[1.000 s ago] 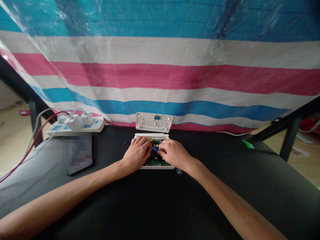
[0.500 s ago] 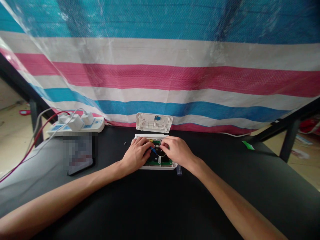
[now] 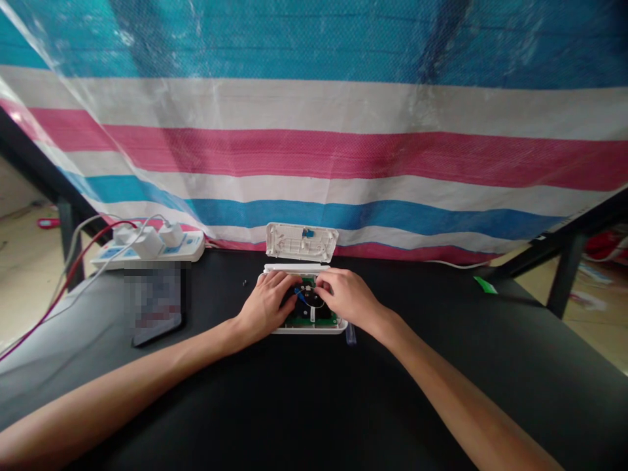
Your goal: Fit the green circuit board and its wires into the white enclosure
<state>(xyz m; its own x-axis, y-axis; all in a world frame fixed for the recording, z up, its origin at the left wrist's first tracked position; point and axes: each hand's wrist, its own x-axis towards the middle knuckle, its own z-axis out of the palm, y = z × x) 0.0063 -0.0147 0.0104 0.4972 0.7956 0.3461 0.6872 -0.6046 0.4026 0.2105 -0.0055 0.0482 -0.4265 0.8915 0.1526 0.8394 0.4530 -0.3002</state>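
Over the open white box (image 3: pixel 307 327) at the middle of the black table (image 3: pixel 314 405) I have both hands down inside. My left hand (image 3: pixel 267 302) rests on the box's left half, its fingers curled together over the edge, though I cannot tell whether they pinch anything. My right hand (image 3: pixel 346 297) sits on the right half, fingertips drawn together at the back, near the little blue connector (image 3: pixel 297 295) and the thin pale fibre (image 3: pixel 314 302) that loops across the dark tray; whether they actually clamp the fibre is hidden from me. A second ago my hands were closer together and covered most of the inside; now my right hand has slid back and to the right, so the green board (image 3: pixel 314 320) and the loop of fibre show between them. I judge the fibre now lies routed in the tray rather than bunched under my fingers. Behind the box its lid (image 3: pixel 301 242) stands upright. Left of the box lie a phone (image 3: pixel 157 307) and, further back, a power strip (image 3: pixel 152 245). Behind everything hangs a striped tarpaulin (image 3: pixel 314 144).
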